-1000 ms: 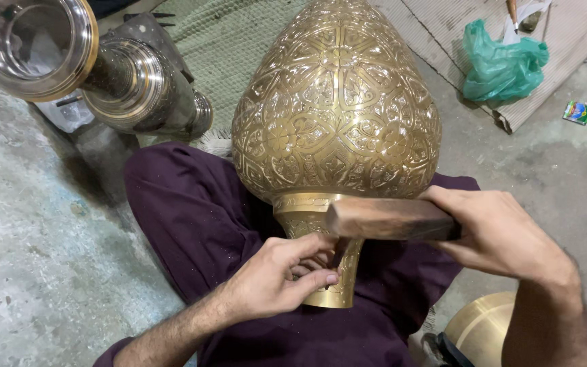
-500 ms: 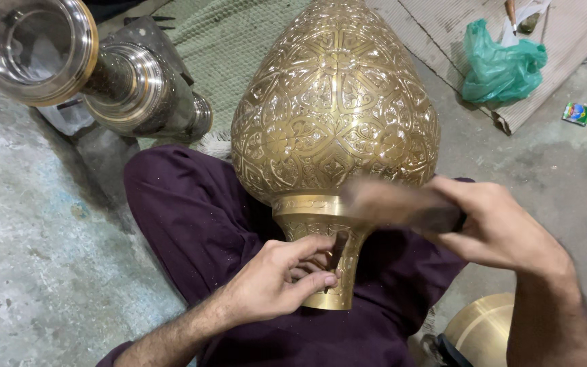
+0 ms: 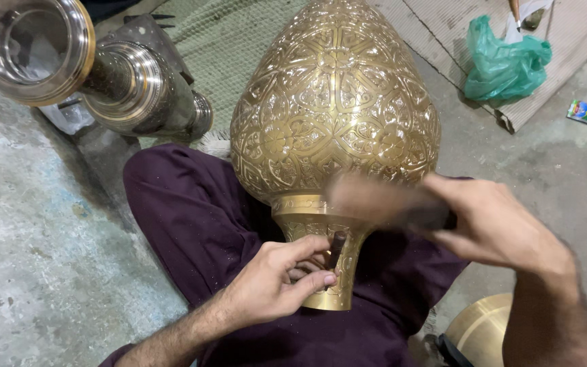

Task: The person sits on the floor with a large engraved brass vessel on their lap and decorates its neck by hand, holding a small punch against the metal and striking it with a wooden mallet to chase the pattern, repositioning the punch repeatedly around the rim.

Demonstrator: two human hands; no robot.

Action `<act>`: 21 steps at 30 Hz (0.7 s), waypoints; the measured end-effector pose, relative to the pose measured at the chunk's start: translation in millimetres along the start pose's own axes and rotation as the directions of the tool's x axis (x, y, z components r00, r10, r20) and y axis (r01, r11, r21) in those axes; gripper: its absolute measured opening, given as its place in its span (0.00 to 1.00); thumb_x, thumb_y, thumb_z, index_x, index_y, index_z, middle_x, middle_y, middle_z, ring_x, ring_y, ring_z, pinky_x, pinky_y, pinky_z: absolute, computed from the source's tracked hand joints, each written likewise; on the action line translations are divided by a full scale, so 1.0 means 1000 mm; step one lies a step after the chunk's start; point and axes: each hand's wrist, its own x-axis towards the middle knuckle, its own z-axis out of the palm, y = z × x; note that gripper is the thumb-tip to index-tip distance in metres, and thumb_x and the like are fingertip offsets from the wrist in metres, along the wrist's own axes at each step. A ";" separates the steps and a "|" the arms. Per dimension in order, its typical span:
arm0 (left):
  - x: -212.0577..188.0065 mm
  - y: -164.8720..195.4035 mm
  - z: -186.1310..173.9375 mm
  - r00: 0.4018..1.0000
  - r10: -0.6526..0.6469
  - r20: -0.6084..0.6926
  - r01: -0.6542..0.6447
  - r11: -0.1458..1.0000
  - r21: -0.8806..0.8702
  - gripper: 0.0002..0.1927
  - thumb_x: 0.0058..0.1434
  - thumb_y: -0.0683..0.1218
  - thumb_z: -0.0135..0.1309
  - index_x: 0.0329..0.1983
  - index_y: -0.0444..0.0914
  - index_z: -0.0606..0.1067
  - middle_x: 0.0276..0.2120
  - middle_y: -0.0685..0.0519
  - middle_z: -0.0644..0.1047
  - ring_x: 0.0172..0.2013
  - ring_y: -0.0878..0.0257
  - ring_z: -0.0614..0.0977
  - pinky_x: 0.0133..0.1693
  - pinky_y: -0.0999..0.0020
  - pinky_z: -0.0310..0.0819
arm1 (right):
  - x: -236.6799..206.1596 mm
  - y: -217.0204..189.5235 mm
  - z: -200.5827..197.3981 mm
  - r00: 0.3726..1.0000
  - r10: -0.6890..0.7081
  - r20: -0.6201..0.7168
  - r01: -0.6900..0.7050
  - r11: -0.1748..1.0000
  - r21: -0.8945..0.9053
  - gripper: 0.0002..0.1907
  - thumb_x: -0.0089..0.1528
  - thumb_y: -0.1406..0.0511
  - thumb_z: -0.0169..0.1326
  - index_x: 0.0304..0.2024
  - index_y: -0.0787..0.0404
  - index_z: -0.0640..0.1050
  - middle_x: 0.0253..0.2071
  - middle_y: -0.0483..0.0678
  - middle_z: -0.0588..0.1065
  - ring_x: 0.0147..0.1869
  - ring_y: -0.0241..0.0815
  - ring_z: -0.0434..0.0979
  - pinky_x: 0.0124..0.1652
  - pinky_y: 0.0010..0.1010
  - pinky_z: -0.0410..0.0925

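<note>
Fingers (image 3: pixel 307 272) of left hand (image 3: pixel 273 285) closed on a dark punch (image 3: pixel 336 249); right hand (image 3: pixel 490 228) wrapped round a blurred wooden mallet (image 3: pixel 382 200).

Engraved brass vessel (image 3: pixel 334 115) lies across the lap in purple cloth (image 3: pixel 191 224): long axis runs away from the fingers, domed end far, flared neck (image 3: pixel 321 231) under the punch tip. Beyond the right hand, a knotted green plastic bag (image 3: pixel 504 64) on a ribbed mat (image 3: pixel 443 27); just beside the mat, a small square, multicoloured packet (image 3: pixel 581 111) on the floor.
</note>
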 end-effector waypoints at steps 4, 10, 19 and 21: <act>0.000 0.003 0.000 0.997 -0.067 -0.044 0.066 0.998 -0.024 0.21 0.63 0.44 0.60 0.56 0.31 0.71 0.38 0.47 0.85 0.40 0.65 0.89 0.40 0.70 0.87 | -0.003 0.005 -0.003 0.957 0.281 0.070 -0.288 0.951 0.114 0.17 0.56 0.60 0.66 0.43 0.60 0.78 0.32 0.47 0.75 0.34 0.46 0.76 0.33 0.39 0.70; 0.001 0.003 0.001 0.999 -0.035 -0.030 0.034 0.999 -0.019 0.20 0.64 0.43 0.60 0.56 0.31 0.72 0.38 0.46 0.85 0.40 0.63 0.89 0.41 0.70 0.87 | 0.002 0.008 -0.002 0.975 0.185 0.126 -0.206 0.962 0.178 0.17 0.56 0.60 0.67 0.42 0.58 0.76 0.30 0.45 0.80 0.32 0.43 0.81 0.35 0.36 0.72; 0.000 0.003 0.002 1.000 -0.018 -0.017 0.018 1.000 0.003 0.17 0.64 0.44 0.62 0.51 0.30 0.75 0.38 0.46 0.85 0.40 0.63 0.89 0.41 0.69 0.87 | 0.001 -0.011 -0.009 0.993 0.020 0.115 -0.012 0.997 -0.072 0.22 0.45 0.62 0.69 0.40 0.58 0.76 0.31 0.48 0.80 0.37 0.53 0.81 0.35 0.42 0.70; 0.000 0.004 0.002 1.000 -0.005 -0.014 0.006 0.999 0.037 0.17 0.64 0.44 0.62 0.53 0.31 0.74 0.37 0.46 0.85 0.39 0.63 0.89 0.40 0.69 0.87 | 0.000 -0.012 -0.007 0.997 -0.045 0.064 0.038 0.993 0.107 0.24 0.45 0.64 0.67 0.43 0.58 0.77 0.30 0.51 0.79 0.34 0.52 0.82 0.34 0.40 0.72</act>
